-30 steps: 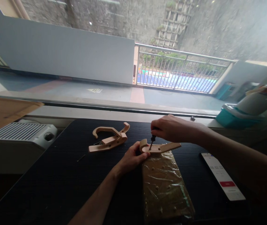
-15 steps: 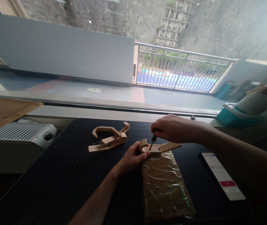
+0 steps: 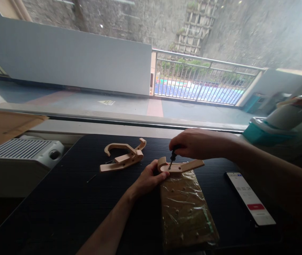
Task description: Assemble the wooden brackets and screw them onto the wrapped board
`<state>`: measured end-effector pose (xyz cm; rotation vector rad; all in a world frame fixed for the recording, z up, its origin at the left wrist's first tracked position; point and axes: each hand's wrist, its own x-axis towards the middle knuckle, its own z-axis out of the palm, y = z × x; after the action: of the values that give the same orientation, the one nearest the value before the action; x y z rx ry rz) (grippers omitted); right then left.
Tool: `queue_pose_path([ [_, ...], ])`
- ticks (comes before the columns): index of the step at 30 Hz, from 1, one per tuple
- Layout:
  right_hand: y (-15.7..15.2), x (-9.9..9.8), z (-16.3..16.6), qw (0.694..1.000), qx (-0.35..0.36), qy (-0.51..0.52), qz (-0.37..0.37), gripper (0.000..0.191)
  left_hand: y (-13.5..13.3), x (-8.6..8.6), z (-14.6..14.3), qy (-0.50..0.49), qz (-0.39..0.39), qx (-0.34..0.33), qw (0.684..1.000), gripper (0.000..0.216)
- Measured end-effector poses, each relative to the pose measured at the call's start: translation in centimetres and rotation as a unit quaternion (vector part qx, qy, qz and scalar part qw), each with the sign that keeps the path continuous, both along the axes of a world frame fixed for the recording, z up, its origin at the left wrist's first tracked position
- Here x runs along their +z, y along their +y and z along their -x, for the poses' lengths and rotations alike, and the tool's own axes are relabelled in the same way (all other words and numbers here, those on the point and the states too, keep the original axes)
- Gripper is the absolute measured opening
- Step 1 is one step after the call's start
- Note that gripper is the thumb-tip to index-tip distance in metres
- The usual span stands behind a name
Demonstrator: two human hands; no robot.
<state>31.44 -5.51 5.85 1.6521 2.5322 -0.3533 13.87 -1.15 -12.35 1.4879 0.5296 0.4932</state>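
A curved wooden hook (image 3: 190, 166) lies across the far end of a board wrapped in clear film (image 3: 185, 205). My left hand (image 3: 151, 177) grips the hook's curled end, thumb in front and fingers behind. Above it, my right hand (image 3: 184, 143) is closed round the dark handle of a screwdriver (image 3: 173, 156). The screwdriver stands slightly tilted, its tip at a hole in the hook near the curl; whether a screw sits there is too small to tell. Small bumps or holes dot the board's face.
Several more wooden hooks (image 3: 126, 157) are heaped left of my hands on the black table (image 3: 61, 205). A thin dark screw or rod (image 3: 91, 179) lies nearer me. At the right rests a phone (image 3: 251, 198) with a timer lit. A white slatted appliance (image 3: 26, 152) stands beyond the table's left edge.
The right hand and screwdriver handle have shifted very slightly left, the tip still at the same hole. The left hand keeps its grip on the hook. The phone's timer has advanced.
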Motion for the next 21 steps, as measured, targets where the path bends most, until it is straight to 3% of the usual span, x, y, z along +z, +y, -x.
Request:
queue_pose_path([
  [13,-0.12,-0.48,0.47,0.998,-0.051,-0.007,-0.021,0.026,0.03,0.16,-0.02,0.010,-0.015,0.004,1.000,0.040],
  [21,-0.18,0.00,-0.08,1.000,0.004,-0.007,-0.004,0.023,0.05,-0.06,-0.11,-0.001,-0.004,-0.002,1.000,0.037],
])
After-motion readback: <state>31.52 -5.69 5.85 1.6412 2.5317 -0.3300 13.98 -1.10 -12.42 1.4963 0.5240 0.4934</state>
